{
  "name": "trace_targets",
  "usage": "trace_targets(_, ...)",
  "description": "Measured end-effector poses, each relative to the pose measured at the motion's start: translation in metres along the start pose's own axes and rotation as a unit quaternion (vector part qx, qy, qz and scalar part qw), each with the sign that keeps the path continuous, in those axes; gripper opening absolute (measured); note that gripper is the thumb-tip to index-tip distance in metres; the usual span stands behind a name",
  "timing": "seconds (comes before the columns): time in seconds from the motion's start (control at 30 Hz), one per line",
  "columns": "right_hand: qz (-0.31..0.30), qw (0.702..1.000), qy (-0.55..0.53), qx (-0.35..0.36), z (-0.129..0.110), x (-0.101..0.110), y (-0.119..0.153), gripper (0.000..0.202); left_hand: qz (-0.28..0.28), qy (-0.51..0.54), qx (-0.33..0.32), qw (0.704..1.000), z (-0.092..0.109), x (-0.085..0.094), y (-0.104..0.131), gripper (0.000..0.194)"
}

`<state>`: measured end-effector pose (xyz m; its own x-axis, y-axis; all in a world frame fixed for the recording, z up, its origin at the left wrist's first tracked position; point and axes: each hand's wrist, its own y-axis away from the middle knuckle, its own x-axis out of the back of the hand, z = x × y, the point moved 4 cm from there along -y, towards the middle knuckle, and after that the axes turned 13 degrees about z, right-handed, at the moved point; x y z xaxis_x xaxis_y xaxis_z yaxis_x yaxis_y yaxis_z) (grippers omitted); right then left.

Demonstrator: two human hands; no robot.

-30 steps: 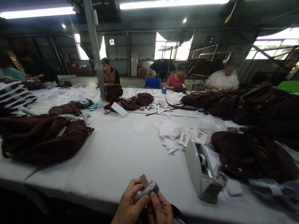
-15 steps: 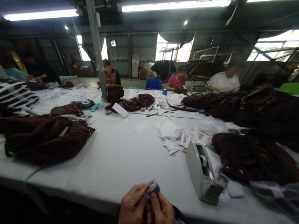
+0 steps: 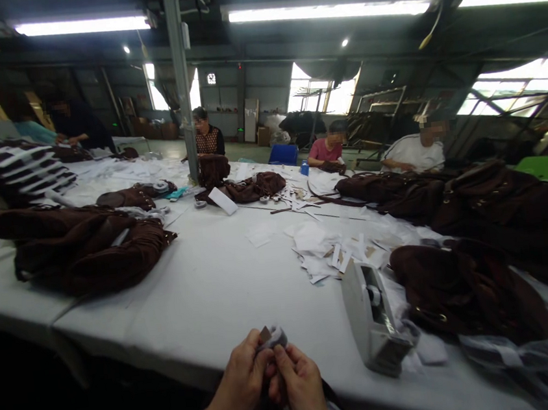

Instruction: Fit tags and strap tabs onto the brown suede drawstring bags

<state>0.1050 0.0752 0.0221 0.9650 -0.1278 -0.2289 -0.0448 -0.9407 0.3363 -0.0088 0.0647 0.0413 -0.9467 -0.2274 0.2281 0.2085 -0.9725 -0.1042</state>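
Observation:
Just past the near table edge, my left hand (image 3: pixel 240 371) is closed, thumb and fingers pinching a small flat brown piece (image 3: pixel 266 333) and a curled pale-grey wrap (image 3: pixel 279 337). My right hand (image 3: pixel 299 375) pinches the same wrap from the other side, its thumb tip pressed on the curl. The fingertips of both hands nearly meet. Dark brown material shows partly below and behind the hands, in my lap area, mostly hidden. To the right of my hands stands a grey tape dispenser (image 3: pixel 374 318) on the white table (image 3: pixel 191 305).
Brown bags lie at left (image 3: pixel 87 250), and another brown bag (image 3: pixel 469 292) rests beyond the dispenser, with more piled behind. Loose white paper pieces (image 3: pixel 317 239) are scattered mid-table. A metal post (image 3: pixel 181 78) rises at the far side. Several people work around the table.
The wrap and brown piece have turned slightly in my fingers, and more of the brown piece shows. My left forearm shows more. The whole view has shifted a little.

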Motion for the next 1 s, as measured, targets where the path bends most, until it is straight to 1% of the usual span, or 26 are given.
trace_targets(0.1,-0.045,0.999,0.012,-0.013,-0.004,-0.001,0.001,0.048,-0.048,0.014,0.014,0.999,0.002,0.003,-0.005,0.018)
trace_targets(0.17,-0.076,0.997,0.013,-0.016,-0.004,-0.001,0.002,0.048,-0.065,0.017,0.004,0.998,0.007,0.007,-0.008,0.017)
trace_targets(0.23,-0.091,0.995,0.023,-0.016,-0.002,0.002,0.002,0.05,-0.077,0.021,-0.009,0.997,0.013,0.01,-0.01,0.016)
trace_targets(0.33,-0.072,0.995,0.073,0.008,0.002,0.012,0.002,0.051,-0.093,0.036,-0.011,0.995,0.017,0.011,-0.012,0.015)
trace_targets(0.4,-0.033,0.988,0.134,0.072,-0.004,0.023,0.001,0.044,-0.098,0.049,0.004,0.994,0.015,0.01,-0.013,0.016)
trace_targets(0.43,-0.003,0.978,0.171,0.122,-0.013,0.029,0.001,0.04,-0.104,0.052,0.014,0.993,0.013,0.01,-0.013,0.016)
trace_targets(0.47,0.026,0.961,0.207,0.179,-0.023,0.034,0.001,0.035,-0.115,0.054,0.023,0.992,0.011,0.009,-0.013,0.016)
trace_targets(0.5,0.045,0.94,0.24,0.239,-0.035,0.036,0.001,0.031,-0.13,0.052,0.028,0.99,0.01,0.008,-0.013,0.016)
trace_targets(0.53,0.047,0.916,0.268,0.295,-0.047,0.036,0.0,0.028,-0.148,0.049,0.029,0.987,0.009,0.007,-0.012,0.016)
trace_targets(0.57,0.028,0.894,0.288,0.342,-0.058,0.033,0.0,0.025,-0.165,0.046,0.027,0.985,0.009,0.006,-0.011,0.015)
trace_targets(0.63,-0.041,0.857,0.314,0.406,-0.071,0.022,-0.002,0.015,-0.192,0.042,0.021,0.98,0.01,0.004,-0.011,0.015)
trace_targets(0.7,-0.085,0.83,0.333,0.44,-0.076,0.012,-0.005,0.01,-0.202,0.044,0.026,0.978,0.009,0.004,-0.011,0.016)
trace_targets(0.77,-0.1,0.814,0.343,0.459,-0.074,0.006,-0.008,0.013,-0.205,0.053,0.04,0.977,0.009,0.004,-0.013,0.017)
trace_targets(0.8,-0.105,0.811,0.343,0.463,-0.071,0.005,-0.009,0.013,-0.206,0.059,0.048,0.975,0.008,0.004,-0.013,0.017)
trace_targets(0.87,-0.114,0.817,0.333,0.456,-0.066,0.004,-0.01,0.014,-0.213,0.069,0.059,0.973,0.009,0.004,-0.014,0.019)
trace_targets(1.0,-0.093,0.855,0.319,0.399,-0.06,0.005,-0.015,0.014,-0.229,0.077,0.071,0.968,0.013,0.002,-0.015,0.02)
